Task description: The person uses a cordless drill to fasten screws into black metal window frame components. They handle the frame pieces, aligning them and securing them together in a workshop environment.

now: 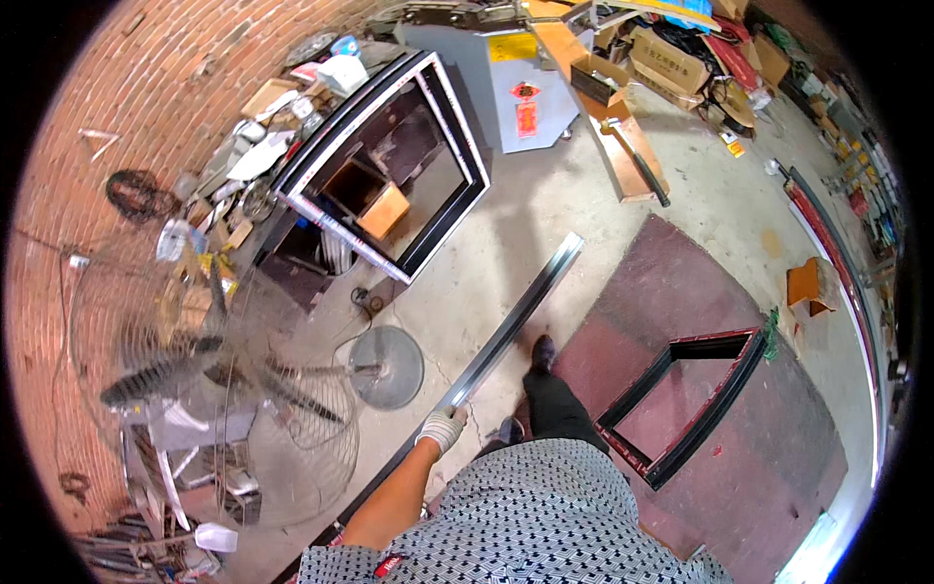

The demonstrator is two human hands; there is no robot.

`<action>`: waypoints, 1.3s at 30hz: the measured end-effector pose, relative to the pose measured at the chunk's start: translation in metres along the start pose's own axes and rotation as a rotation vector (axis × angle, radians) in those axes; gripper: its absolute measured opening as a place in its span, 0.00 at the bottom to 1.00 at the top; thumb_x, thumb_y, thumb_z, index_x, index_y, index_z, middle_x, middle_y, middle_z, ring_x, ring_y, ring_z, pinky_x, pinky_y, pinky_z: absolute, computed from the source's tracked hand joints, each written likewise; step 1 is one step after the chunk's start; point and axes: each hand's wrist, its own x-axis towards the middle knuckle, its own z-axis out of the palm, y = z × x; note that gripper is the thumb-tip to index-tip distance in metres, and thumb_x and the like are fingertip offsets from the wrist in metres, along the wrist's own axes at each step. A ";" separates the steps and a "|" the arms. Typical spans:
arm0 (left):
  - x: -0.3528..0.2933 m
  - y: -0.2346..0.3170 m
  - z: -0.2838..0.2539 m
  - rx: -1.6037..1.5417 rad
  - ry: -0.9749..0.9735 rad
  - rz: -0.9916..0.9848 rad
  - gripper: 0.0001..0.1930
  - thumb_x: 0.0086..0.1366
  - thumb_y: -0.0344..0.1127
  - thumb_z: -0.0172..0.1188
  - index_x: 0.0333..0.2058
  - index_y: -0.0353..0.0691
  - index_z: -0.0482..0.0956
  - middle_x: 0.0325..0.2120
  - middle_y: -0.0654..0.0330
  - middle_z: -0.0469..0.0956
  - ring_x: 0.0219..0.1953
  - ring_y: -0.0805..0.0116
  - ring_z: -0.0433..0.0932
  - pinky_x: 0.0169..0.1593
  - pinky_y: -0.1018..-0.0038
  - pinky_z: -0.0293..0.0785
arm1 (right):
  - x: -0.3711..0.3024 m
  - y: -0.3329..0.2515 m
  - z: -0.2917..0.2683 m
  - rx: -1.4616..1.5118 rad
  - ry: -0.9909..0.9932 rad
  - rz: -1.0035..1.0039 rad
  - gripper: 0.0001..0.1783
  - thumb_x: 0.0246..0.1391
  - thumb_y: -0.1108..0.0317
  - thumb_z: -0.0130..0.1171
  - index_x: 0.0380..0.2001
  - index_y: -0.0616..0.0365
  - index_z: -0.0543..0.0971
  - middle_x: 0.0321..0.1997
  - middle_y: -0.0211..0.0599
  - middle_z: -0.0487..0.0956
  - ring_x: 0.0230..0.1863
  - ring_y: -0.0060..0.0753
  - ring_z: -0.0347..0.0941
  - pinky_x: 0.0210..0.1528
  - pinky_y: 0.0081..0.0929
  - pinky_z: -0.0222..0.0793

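My left hand [442,429], in a pale knitted glove, is closed around a long metal profile [516,319]. The profile looks silver along its upper face and dark along its side. It runs slantwise from the lower left, past my left side, up to its far end above the middle of the floor. My body and forearm cover part of its near length. No part of my right hand shows.
A fan [219,380] with a wire guard stands at left, its round base [386,368] near the profile. A large dark-and-white frame [457,146] leans beyond it. At right, a smaller frame [705,419] lies on reddish-brown boards [623,292]. An open cardboard box [812,285] sits farther right.
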 end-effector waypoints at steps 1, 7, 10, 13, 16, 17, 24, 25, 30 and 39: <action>0.006 0.012 -0.009 -0.047 -0.022 -0.011 0.24 0.65 0.52 0.47 0.40 0.34 0.80 0.35 0.42 0.80 0.39 0.50 0.80 0.46 0.62 0.73 | 0.005 -0.012 -0.002 0.005 -0.003 0.001 0.28 0.44 0.45 0.59 0.42 0.55 0.81 0.43 0.49 0.82 0.50 0.53 0.77 0.46 0.41 0.73; 0.110 -0.006 -0.056 -0.015 0.097 0.003 0.25 0.63 0.53 0.49 0.39 0.34 0.82 0.31 0.41 0.80 0.36 0.48 0.80 0.44 0.61 0.73 | 0.046 -0.103 -0.029 0.074 -0.036 -0.063 0.27 0.45 0.45 0.59 0.41 0.55 0.81 0.43 0.49 0.82 0.50 0.53 0.77 0.46 0.41 0.73; 0.130 0.065 -0.082 0.035 0.166 0.052 0.22 0.64 0.50 0.51 0.35 0.33 0.81 0.27 0.48 0.81 0.31 0.58 0.79 0.38 0.67 0.74 | 0.072 -0.149 -0.070 0.026 0.009 -0.117 0.27 0.45 0.45 0.59 0.41 0.55 0.81 0.43 0.49 0.82 0.49 0.53 0.77 0.46 0.41 0.73; 0.173 0.037 -0.140 -0.038 0.291 -0.013 0.20 0.65 0.48 0.51 0.32 0.35 0.81 0.26 0.56 0.81 0.26 0.69 0.78 0.33 0.72 0.74 | 0.063 -0.252 -0.106 0.063 0.088 -0.261 0.14 0.45 0.61 0.63 0.35 0.54 0.81 0.27 0.41 0.82 0.29 0.39 0.80 0.33 0.37 0.75; 0.187 0.128 -0.173 -0.268 0.261 0.040 0.19 0.66 0.46 0.51 0.32 0.35 0.81 0.27 0.57 0.81 0.26 0.71 0.77 0.32 0.74 0.73 | 0.008 -0.333 -0.166 0.338 0.089 -0.080 0.11 0.43 0.67 0.64 0.32 0.57 0.79 0.20 0.37 0.78 0.22 0.35 0.76 0.25 0.36 0.72; 0.168 0.198 -0.189 -0.352 0.238 0.081 0.18 0.67 0.46 0.51 0.33 0.35 0.80 0.28 0.57 0.81 0.26 0.71 0.77 0.32 0.74 0.74 | 0.026 -0.329 -0.167 0.383 0.131 -0.110 0.11 0.44 0.67 0.64 0.33 0.57 0.78 0.21 0.37 0.77 0.22 0.36 0.76 0.25 0.36 0.72; 0.270 0.279 -0.314 -0.499 0.349 0.395 0.18 0.69 0.42 0.52 0.37 0.28 0.79 0.29 0.53 0.81 0.32 0.68 0.81 0.38 0.72 0.79 | 0.058 -0.385 -0.150 0.128 0.253 -0.251 0.13 0.44 0.67 0.62 0.35 0.57 0.79 0.25 0.40 0.79 0.25 0.38 0.77 0.31 0.35 0.73; 0.284 0.307 -0.334 -0.456 0.368 0.421 0.17 0.69 0.43 0.53 0.37 0.30 0.79 0.28 0.55 0.81 0.30 0.70 0.79 0.37 0.73 0.77 | 0.072 -0.376 -0.144 0.062 0.284 -0.290 0.13 0.44 0.66 0.62 0.35 0.58 0.79 0.25 0.41 0.79 0.25 0.39 0.76 0.32 0.35 0.73; 0.365 0.375 -0.490 -0.414 0.488 0.612 0.16 0.70 0.43 0.53 0.38 0.33 0.78 0.28 0.62 0.79 0.31 0.74 0.77 0.39 0.76 0.74 | 0.029 -0.458 -0.112 0.156 0.528 -0.292 0.14 0.45 0.63 0.61 0.35 0.58 0.79 0.27 0.43 0.80 0.27 0.41 0.76 0.34 0.38 0.73; 0.515 0.460 -0.740 -0.182 0.733 0.538 0.22 0.67 0.48 0.51 0.43 0.32 0.78 0.30 0.51 0.81 0.32 0.61 0.78 0.41 0.68 0.72 | 0.037 -0.601 -0.121 0.085 0.470 -0.184 0.14 0.45 0.62 0.61 0.34 0.59 0.78 0.27 0.43 0.80 0.27 0.43 0.76 0.35 0.39 0.73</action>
